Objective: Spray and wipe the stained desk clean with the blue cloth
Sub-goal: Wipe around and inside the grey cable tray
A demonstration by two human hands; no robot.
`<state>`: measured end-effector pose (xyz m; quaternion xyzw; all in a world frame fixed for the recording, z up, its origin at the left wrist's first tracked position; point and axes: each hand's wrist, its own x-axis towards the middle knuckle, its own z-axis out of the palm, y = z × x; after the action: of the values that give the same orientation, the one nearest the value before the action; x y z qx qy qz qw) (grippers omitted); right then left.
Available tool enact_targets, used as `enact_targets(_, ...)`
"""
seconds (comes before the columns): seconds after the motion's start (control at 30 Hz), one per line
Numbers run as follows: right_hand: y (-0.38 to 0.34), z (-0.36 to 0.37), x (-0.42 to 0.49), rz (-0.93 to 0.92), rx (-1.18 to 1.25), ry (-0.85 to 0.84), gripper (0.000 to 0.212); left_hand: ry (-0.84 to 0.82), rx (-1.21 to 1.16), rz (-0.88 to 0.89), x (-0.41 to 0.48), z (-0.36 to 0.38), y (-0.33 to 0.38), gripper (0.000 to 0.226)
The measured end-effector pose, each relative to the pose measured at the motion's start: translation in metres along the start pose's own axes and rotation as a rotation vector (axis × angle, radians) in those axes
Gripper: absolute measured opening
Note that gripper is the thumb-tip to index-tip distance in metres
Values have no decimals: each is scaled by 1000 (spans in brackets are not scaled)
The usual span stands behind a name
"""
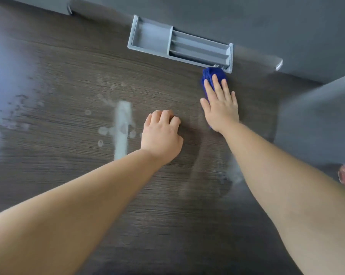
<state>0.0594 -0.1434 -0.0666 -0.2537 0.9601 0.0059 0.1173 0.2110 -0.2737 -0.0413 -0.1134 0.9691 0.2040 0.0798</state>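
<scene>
Pressing blue cloth (213,70) (mostly hidden): right hand (220,105) flat | left hand (161,135) curled, empty

No readable text, labels, brands, numbers, signs anywhere.

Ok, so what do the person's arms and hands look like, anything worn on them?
Nothing worn that shows. The left forearm and right forearm are bare up to the frame's edge, with no sleeves in view. The left hand and right hand have no gloves, and no rings, watch or bracelet can be seen on fingers or wrists.
</scene>
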Motion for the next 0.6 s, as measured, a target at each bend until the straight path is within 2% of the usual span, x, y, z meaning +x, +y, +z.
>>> enact_targets(0.13, 58, 1, -7, 160, 28, 17, 55, -14, 62, 87, -13, 22, 38, 37)
enact_targets(0.27, 88, 15, -68, 235, 71, 33, 56, -8, 113, 170, -27, 48, 89, 45)
enact_targets(0.33, 92, 32, -125, 175, 33, 52, 58, -7, 117, 198, -36, 61, 111, 44)
enact_targets(0.43, 97, 49, -193, -29, -1, 35, 62, -21, 114, 197, -48, 75, 124, 44)
enact_targets(0.53, 125, 43, -178, -156, 13, 8, 60, -20, 126, 178, -63, 82, 134, 45)
enact_targets(0.6, 141, 32, -146, -80, 18, 29, 56, -12, 145, 169, -73, 84, 140, 44)
